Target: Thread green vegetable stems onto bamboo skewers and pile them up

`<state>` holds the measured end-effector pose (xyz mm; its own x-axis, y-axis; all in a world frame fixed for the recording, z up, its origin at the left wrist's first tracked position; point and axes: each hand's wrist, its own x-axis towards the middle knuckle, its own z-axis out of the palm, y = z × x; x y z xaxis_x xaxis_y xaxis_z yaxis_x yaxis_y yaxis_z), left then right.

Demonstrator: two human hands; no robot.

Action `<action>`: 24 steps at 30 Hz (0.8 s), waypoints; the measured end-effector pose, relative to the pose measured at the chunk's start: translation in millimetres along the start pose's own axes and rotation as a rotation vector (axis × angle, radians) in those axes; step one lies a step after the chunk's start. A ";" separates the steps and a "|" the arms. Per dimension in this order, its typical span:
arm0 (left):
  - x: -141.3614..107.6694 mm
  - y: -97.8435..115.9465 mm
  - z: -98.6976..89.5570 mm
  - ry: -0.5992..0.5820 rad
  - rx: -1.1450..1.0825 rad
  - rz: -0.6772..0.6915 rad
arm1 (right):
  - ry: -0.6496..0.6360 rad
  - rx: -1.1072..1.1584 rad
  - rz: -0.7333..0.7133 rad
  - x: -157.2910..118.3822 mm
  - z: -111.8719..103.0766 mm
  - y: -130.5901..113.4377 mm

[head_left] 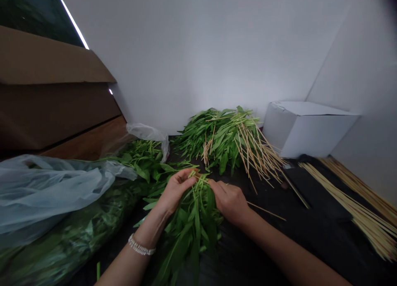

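My left hand [177, 188] pinches the pale stems at the top of some leafy greens [194, 232], whose long leaves hang toward me over the dark surface. My right hand [230, 200] is closed around a thin wooden skewer [267, 210]; its long end sticks out to the right behind the hand. Between my hands the stems lie across the skewer's line, and the fingers partly hide where they meet. Just beyond, a heap of skewered greens [214, 131] lies with many bare skewer ends [256, 153] fanned out to the right.
Loose greens [141, 153] spill from a clear plastic bag [56, 191] at the left. Bundles of bare skewers [350, 201] lie at the right, near a white box [313, 129]. A cardboard box [52, 108] stands at the left, and a white wall [192, 50] rises behind.
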<state>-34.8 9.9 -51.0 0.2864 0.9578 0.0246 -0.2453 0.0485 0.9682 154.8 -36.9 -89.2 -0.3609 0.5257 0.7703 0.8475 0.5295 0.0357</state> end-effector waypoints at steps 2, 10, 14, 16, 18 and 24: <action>2.3 -0.3 -3.7 0.042 -0.058 -0.001 | 0.008 -0.006 0.012 0.2 -1.0 1.9; -0.6 -3.9 0.1 0.053 0.051 -0.047 | 0.032 0.004 -0.009 1.0 -1.4 -3.3; -1.6 -2.9 2.4 0.032 0.086 -0.038 | 0.033 -0.007 -0.006 1.2 -1.4 -3.5; -0.3 -2.0 1.4 0.046 0.059 -0.013 | 0.020 -0.008 0.002 1.4 -1.6 -2.4; 1.5 -1.3 -0.2 0.066 0.005 -0.002 | 0.007 -0.009 0.009 1.3 -1.8 -1.1; 3.2 -2.6 -1.9 0.102 0.004 -0.024 | 0.007 -0.015 0.013 -0.2 -0.9 -0.7</action>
<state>-35.0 13.4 -53.9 0.1961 0.9803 -0.0242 -0.2354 0.0710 0.9693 154.6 -38.0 -88.8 -0.3470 0.5279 0.7752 0.8580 0.5124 0.0351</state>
